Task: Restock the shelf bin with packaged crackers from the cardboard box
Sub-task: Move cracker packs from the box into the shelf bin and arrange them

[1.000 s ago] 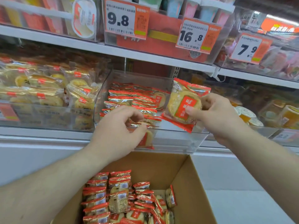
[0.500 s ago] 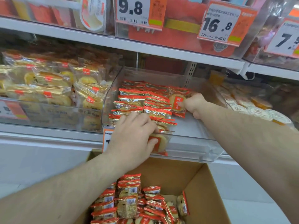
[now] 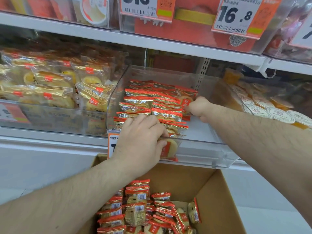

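Observation:
A clear plastic shelf bin (image 3: 209, 152) holds rows of red-and-gold cracker packets (image 3: 152, 100) standing on edge. My left hand (image 3: 143, 141) reaches over the bin's front rim and grips the front packets, fingers curled on them. My right hand (image 3: 199, 108) is deep in the bin at the right end of a back row, pinching a cracker packet (image 3: 186, 103) against the stack. Below, the open cardboard box (image 3: 217, 200) holds several more packets (image 3: 138, 208) in its left half.
A neighbouring bin (image 3: 50, 119) on the left is full of gold pastry packs. Round sealed cups (image 3: 270, 108) fill the bin on the right. The upper shelf edge (image 3: 152, 42) carries price tags, one reading 16.8 (image 3: 236, 16). The bin's right half floor is bare.
My right hand carried a cracker packet from in front of the bin to the back row's right end. My left hand shifted right and settled on the front packets. The view moved closer.

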Available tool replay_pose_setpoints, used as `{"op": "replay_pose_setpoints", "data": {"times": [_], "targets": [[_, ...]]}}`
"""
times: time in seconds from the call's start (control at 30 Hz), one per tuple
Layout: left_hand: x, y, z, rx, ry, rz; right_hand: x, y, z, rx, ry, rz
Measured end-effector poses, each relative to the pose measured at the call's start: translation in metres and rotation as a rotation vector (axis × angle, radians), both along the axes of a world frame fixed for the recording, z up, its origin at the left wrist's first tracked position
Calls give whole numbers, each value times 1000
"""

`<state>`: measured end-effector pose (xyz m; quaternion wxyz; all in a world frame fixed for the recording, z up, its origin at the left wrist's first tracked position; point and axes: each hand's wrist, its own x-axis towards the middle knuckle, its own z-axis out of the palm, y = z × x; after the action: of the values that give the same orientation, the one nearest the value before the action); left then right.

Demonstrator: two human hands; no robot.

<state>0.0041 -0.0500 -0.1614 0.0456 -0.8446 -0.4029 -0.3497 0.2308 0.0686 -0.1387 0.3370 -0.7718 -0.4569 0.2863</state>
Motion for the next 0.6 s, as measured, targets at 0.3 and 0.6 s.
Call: {"op": "replay_pose_setpoints", "data": {"times": [0.3,0.6], "targets": [[-2,-4,4,19,8,-12,-5,-36,25,-48,18,-9],[3,-33,8,75,-77,-313,-22,-138,32,776,-746,103]]}}
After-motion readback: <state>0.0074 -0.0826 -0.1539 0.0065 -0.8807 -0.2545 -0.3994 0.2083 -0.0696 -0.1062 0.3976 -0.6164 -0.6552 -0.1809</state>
